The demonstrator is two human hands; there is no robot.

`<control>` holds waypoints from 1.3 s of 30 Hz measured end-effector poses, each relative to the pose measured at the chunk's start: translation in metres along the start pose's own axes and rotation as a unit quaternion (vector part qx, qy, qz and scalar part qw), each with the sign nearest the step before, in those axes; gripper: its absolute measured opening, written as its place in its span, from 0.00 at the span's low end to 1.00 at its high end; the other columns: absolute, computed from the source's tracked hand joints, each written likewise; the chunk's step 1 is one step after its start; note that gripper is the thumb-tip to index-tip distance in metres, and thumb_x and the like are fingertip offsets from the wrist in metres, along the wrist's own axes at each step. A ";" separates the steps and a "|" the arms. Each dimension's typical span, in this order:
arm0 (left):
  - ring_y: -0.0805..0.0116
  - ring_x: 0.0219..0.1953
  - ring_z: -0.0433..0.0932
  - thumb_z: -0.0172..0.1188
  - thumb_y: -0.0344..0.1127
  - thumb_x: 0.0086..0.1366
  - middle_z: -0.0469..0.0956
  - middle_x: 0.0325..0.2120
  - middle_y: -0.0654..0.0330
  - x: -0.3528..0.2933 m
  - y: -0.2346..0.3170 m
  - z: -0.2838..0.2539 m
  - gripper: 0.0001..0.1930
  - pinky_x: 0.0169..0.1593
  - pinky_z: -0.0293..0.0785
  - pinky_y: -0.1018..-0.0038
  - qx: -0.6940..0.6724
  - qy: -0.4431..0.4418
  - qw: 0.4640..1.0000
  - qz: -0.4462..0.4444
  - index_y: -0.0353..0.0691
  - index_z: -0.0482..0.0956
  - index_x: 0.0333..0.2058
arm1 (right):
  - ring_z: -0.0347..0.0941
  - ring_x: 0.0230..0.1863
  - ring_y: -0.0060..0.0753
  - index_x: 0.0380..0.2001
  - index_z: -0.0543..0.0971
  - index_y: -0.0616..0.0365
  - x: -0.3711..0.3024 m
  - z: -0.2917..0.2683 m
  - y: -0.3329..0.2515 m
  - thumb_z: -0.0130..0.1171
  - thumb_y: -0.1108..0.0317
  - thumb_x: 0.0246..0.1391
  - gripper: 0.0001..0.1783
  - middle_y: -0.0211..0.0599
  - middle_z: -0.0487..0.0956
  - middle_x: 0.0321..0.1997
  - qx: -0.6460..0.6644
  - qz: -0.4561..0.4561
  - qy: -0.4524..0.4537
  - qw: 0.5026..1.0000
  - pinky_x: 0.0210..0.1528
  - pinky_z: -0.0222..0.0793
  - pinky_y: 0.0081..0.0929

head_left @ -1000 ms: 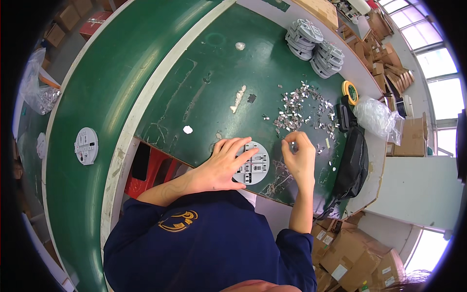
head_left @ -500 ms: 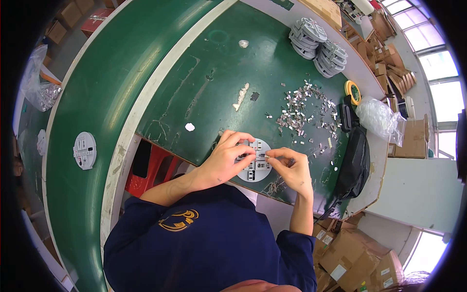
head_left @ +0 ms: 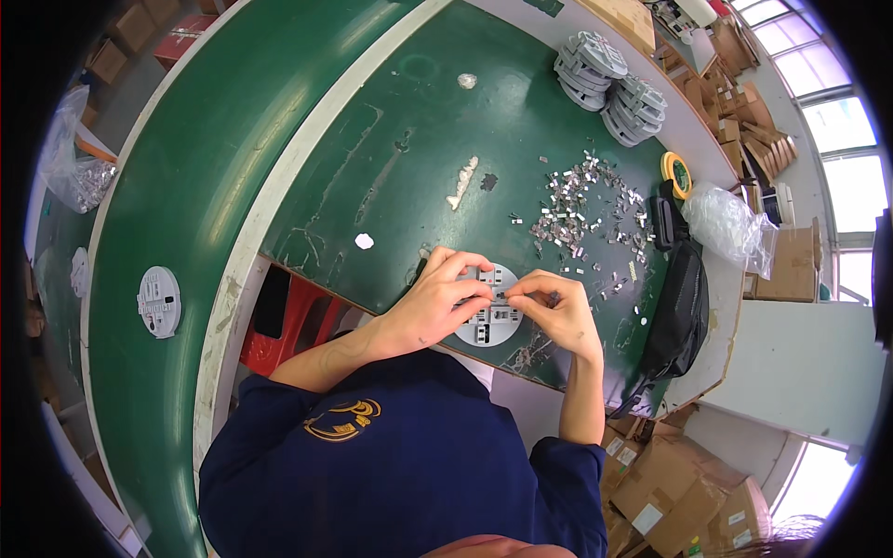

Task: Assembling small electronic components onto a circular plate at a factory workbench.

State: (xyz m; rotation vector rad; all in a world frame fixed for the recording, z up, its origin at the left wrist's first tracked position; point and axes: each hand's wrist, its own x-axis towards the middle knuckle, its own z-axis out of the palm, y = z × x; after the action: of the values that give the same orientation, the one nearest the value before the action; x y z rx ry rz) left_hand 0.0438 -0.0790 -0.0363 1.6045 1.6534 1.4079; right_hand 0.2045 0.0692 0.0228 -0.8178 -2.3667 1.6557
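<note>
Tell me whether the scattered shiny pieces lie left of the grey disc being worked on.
No, the shiny pieces lie to the right of the grey disc, mostly farther out on the green table.

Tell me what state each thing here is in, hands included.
Grey disc, flat, partly hidden.
Left hand, fingers bent over the disc.
Right hand, fingertips drawn together; any held part unclear.
Small metal parts, loose, scattered.
Disc stacks, piled unevenly.
Clear plastic bag, crumpled.
Black bag, lying down; closure unclear.
</note>
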 end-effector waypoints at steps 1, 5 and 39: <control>0.61 0.46 0.65 0.65 0.30 0.59 0.73 0.50 0.62 0.000 0.000 0.000 0.05 0.50 0.68 0.70 -0.002 -0.001 1.000 -0.001 0.41 0.83 0.35 | 0.59 0.23 0.14 0.32 0.84 0.61 0.001 0.000 0.001 0.66 0.75 0.51 0.04 0.26 0.80 0.30 -0.002 -0.002 -0.006 1.000 0.25 0.55 0.18; 0.61 0.46 0.65 0.65 0.30 0.59 0.73 0.50 0.62 0.000 -0.001 0.000 0.05 0.50 0.67 0.70 -0.006 -0.004 1.000 0.000 0.42 0.83 0.35 | 0.60 0.23 0.14 0.32 0.84 0.61 0.004 0.002 0.000 0.66 0.75 0.51 0.04 0.27 0.80 0.30 -0.019 -0.010 -0.021 1.000 0.25 0.56 0.18; 0.51 0.57 0.64 0.73 0.42 0.52 0.65 0.56 0.49 -0.016 0.008 -0.009 0.39 0.58 0.64 0.59 0.069 0.007 0.998 0.007 0.30 0.66 0.58 | 0.67 0.18 0.30 0.21 0.71 0.62 0.011 0.027 -0.029 0.56 0.75 0.58 0.11 0.34 0.67 0.18 -0.144 -0.126 0.048 0.980 0.20 0.64 0.30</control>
State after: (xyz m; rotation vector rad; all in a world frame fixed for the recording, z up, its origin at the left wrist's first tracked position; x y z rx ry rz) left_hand 0.0440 -0.0980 -0.0309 1.6884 1.7854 1.3410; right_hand 0.1741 0.0455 0.0362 -0.5895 -2.5508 1.1688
